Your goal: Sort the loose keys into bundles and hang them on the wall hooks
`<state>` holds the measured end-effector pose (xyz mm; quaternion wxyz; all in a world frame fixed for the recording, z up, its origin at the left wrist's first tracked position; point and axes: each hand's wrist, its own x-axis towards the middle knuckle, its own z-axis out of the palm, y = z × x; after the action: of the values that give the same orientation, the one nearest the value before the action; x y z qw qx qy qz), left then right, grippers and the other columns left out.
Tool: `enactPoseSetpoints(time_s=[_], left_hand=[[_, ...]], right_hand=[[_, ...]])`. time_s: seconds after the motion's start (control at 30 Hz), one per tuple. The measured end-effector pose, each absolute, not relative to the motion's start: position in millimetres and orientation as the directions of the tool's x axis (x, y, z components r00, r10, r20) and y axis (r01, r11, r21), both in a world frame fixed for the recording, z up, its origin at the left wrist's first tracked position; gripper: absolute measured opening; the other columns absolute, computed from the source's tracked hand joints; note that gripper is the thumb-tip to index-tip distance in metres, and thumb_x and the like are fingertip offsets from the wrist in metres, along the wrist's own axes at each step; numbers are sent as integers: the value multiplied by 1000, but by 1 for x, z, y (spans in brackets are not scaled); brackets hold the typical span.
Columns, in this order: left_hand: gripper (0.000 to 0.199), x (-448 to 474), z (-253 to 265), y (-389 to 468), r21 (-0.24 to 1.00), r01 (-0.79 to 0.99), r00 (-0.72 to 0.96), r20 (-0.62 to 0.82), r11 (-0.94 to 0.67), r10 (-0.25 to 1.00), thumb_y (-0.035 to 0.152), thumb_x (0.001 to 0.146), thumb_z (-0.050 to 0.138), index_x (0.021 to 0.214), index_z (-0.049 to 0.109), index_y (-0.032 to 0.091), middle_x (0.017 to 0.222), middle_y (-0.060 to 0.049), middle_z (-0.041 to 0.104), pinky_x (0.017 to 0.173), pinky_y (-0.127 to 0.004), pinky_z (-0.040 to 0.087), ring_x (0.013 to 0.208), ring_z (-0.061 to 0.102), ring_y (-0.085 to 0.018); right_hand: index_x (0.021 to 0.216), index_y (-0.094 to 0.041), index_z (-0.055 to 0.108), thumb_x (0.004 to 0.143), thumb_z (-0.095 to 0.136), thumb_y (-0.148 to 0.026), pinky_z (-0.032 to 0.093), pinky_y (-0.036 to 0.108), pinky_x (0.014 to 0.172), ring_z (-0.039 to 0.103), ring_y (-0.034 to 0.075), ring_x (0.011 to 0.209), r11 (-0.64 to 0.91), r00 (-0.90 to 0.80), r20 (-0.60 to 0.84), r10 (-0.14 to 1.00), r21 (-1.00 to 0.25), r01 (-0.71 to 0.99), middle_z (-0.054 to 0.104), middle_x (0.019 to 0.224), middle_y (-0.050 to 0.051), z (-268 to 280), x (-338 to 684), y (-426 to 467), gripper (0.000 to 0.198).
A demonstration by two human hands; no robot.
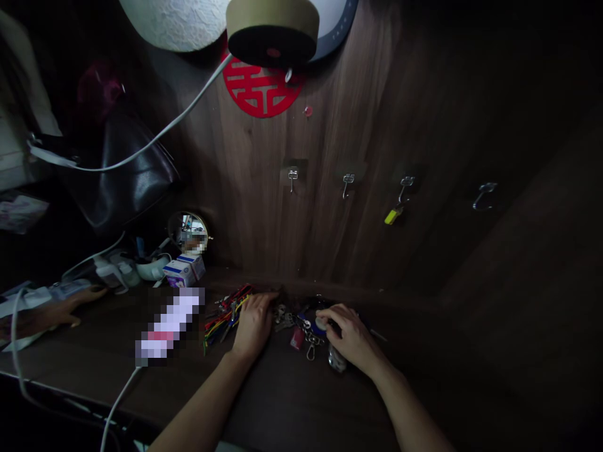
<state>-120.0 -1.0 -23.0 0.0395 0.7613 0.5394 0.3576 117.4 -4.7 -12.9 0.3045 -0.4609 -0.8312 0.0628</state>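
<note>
A heap of keys (pixel 283 317) and key rings lies on the dark wooden surface between my hands. Among them are a pink-red tag (pixel 297 339), a metal snap clip (pixel 311 353) and a round blue-and-white key tag (pixel 320 325). My right hand (pixel 351 336) is bent over the right side of the heap, thumb and fingers closed around the round tag. Below its palm lies a shiny metallic item (pixel 336 360), partly covered. My left hand (pixel 255 323) rests beside a bundle of thin coloured strips (pixel 226 317), fingers stretched towards the wall and hiding part of the bundle.
Metal hooks line the wooden wall; a yellow tag (pixel 392 216) hangs from one hook (pixel 406 183). Leftward are a lit phone (pixel 169 326) on a white cable (pixel 120 395), small boxes (pixel 184 270), a round mirror (pixel 188 232), bottles (pixel 110 274) and a dark bag (pixel 127 169).
</note>
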Motion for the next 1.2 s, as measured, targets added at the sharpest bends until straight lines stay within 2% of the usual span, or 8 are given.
enactPoseSetpoints(time_s=[0.13, 0.27, 0.43, 0.6, 0.8, 1.03, 1.13, 1.2], left_hand=[[38, -107, -13, -12, 380, 677, 425, 499, -631, 756, 11, 85, 44, 120, 51, 26, 118, -3, 59, 95, -38, 37, 112, 48, -19], [35, -95, -12, -18, 315, 629, 559, 451, -711, 695, 20, 87, 46, 121, 51, 27, 124, -3, 56, 97, -40, 35, 117, 45, -20], [20, -96, -10, -20, 341, 644, 535, 439, -684, 722, 28, 89, 44, 97, 61, 24, 108, -2, 63, 95, -38, 36, 109, 49, -19], [24, -102, -9, -20, 323, 707, 464, 459, -629, 758, 31, 90, 41, 85, 62, 20, 91, -4, 64, 85, -34, 40, 92, 53, -18], [33, -107, -13, -18, 310, 786, 375, 448, -535, 811, 32, 91, 38, 71, 60, 18, 82, -4, 62, 78, -33, 40, 84, 53, -18], [33, -106, -12, -18, 317, 786, 368, 451, -531, 813, 31, 92, 35, 74, 60, 18, 82, -5, 62, 75, -33, 40, 82, 53, -18], [31, -105, -10, -19, 323, 776, 374, 455, -541, 808, 31, 92, 35, 78, 60, 19, 83, -5, 62, 76, -34, 41, 82, 54, -18], [29, -105, -9, -20, 320, 770, 383, 460, -552, 801, 31, 91, 36, 79, 60, 20, 83, -5, 63, 76, -34, 41, 82, 54, -19]], right_hand=[[90, -23, 61, 80, 48, -14, 41, 35, 81, 57, 18, 85, 563, -377, 457, 806, -391, 728, 64, 84, 3, -14, 119, -2, 19], [86, -23, 63, 81, 48, -16, 41, 34, 81, 57, 18, 84, 546, -353, 467, 811, -386, 743, 65, 84, 3, -11, 123, -3, 17], [84, -24, 64, 84, 46, -20, 42, 32, 79, 58, 17, 79, 495, -316, 453, 834, -360, 790, 64, 80, 2, -9, 129, -4, 19], [81, -25, 65, 85, 42, -23, 40, 32, 79, 60, 18, 78, 418, -258, 435, 863, -327, 847, 67, 78, 1, -10, 138, 1, 23], [78, -25, 66, 84, 43, -26, 41, 31, 75, 62, 18, 70, 327, -178, 435, 883, -295, 898, 67, 69, 0, -18, 157, 8, 23], [78, -24, 66, 83, 47, -23, 39, 32, 80, 59, 17, 77, 449, -279, 463, 841, -312, 837, 67, 75, 1, -13, 138, 1, 19], [83, -25, 65, 78, 56, -30, 37, 35, 80, 58, 18, 80, 448, -322, 376, 869, -319, 835, 65, 76, 0, -10, 125, -4, 11], [87, -26, 65, 72, 64, -34, 37, 35, 77, 58, 19, 80, 401, -312, 287, 906, -336, 852, 64, 77, -1, -9, 119, -5, 17]])
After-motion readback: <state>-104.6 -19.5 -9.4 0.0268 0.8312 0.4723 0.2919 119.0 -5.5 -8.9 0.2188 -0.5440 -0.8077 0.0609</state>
